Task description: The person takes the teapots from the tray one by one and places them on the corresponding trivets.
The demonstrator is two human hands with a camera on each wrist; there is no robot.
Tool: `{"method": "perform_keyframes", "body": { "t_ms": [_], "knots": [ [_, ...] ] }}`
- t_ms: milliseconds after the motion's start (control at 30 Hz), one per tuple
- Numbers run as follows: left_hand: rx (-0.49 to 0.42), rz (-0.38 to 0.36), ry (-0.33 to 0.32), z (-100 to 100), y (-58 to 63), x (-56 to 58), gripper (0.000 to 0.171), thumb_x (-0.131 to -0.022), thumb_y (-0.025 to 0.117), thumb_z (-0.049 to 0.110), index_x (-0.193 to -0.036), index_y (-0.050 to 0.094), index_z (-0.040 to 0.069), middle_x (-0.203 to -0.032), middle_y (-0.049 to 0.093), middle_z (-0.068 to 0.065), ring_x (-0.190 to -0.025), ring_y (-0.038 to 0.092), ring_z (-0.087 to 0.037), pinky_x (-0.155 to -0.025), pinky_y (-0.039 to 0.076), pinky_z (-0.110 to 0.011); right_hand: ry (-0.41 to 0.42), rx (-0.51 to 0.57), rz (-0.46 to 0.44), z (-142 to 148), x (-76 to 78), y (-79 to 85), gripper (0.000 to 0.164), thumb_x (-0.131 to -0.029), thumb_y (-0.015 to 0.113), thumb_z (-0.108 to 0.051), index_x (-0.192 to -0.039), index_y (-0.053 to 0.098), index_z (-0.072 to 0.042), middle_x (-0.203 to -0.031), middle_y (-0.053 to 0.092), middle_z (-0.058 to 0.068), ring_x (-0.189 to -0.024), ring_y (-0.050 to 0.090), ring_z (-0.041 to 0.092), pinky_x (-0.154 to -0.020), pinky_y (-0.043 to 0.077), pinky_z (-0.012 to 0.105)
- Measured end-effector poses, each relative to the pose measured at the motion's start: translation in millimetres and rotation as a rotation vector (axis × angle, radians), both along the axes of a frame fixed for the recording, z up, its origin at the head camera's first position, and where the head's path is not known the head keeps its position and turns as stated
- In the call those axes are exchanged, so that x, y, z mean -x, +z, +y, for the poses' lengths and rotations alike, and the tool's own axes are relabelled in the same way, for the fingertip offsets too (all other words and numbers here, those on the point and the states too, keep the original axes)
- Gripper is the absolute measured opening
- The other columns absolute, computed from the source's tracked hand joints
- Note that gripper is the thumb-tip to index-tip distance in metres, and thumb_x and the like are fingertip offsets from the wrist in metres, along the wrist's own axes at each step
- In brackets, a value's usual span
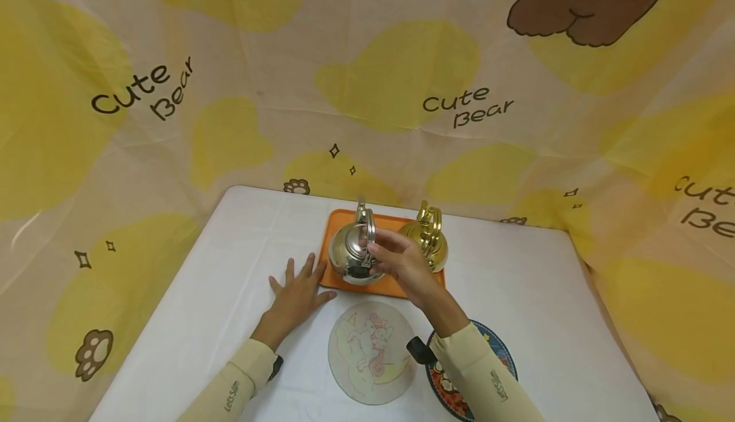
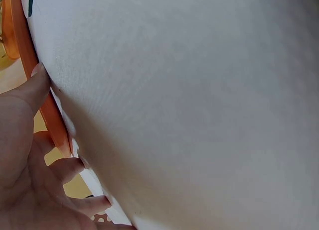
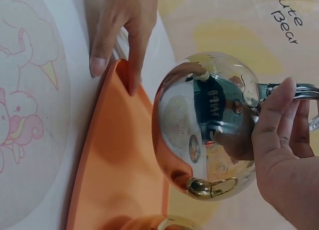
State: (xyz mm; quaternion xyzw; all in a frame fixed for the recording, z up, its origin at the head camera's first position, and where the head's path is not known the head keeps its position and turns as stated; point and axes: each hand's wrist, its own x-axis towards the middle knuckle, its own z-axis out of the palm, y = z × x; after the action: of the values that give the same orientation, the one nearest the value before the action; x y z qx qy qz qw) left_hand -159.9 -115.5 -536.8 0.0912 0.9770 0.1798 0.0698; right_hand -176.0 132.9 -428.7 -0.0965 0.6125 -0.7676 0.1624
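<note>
My right hand grips the handle of a shiny silver teapot, thumb and fingers around it. In the right wrist view the teapot's rounded body hangs over the orange tray. My left hand lies with its fingers spread at the tray's near left corner. Seen from the right wrist, one left finger reaches inside the tray's rim while another rests on the white cloth. A gold teapot stands on the right part of the tray, partly hidden behind my right hand.
Nearer me lies a pale round mat with a cartoon print. Under my right forearm is a dark blue and red patterned round mat, partly covered. A yellow and beige printed curtain hangs behind the white table.
</note>
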Motion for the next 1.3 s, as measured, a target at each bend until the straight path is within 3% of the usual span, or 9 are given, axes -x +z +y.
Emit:
{"method": "perform_keyframes", "body": {
  "t_ms": [467, 733, 1300],
  "knots": [
    [-0.002, 0.005, 0.003, 0, -3.5, -0.5, 0.084, -0.098, 0.07, 0.056, -0.164, 0.042, 0.012, -0.171, 0.031, -0.023, -0.151, 0.019, -0.068, -0.102, 0.016, -0.095, 0.005, -0.028, 0.004, 6, -14.3, 8.4, 0.044, -0.105, 0.065, -0.008, -0.147, 0.058, 0.004, -0.131, 0.072, 0.009, -0.112, 0.067, 0.021, -0.082, 0.06, 0.028],
    [-0.014, 0.023, 0.007, 0, -4.8, 1.1, 0.083, -0.097, 0.071, 0.056, -0.163, 0.044, 0.012, -0.17, 0.033, -0.023, -0.151, 0.02, -0.068, -0.101, 0.015, -0.096, 0.016, -0.047, 0.044, 11, -22.1, 12.4, 0.044, -0.105, 0.066, -0.01, -0.146, 0.059, 0.003, -0.126, 0.073, 0.006, -0.114, 0.067, 0.021, -0.085, 0.06, 0.03],
    [-0.019, 0.015, 0.014, 1, -3.3, 1.3, 0.082, -0.097, 0.072, 0.053, -0.163, 0.044, 0.014, -0.171, 0.031, -0.022, -0.152, 0.018, -0.067, -0.102, 0.013, -0.095, 0.018, -0.109, 0.03, 20, -46.6, 13.0, 0.046, -0.104, 0.07, -0.013, -0.147, 0.06, 0.0, -0.132, 0.072, 0.013, -0.111, 0.067, 0.024, -0.078, 0.062, 0.03]
  ]
}}
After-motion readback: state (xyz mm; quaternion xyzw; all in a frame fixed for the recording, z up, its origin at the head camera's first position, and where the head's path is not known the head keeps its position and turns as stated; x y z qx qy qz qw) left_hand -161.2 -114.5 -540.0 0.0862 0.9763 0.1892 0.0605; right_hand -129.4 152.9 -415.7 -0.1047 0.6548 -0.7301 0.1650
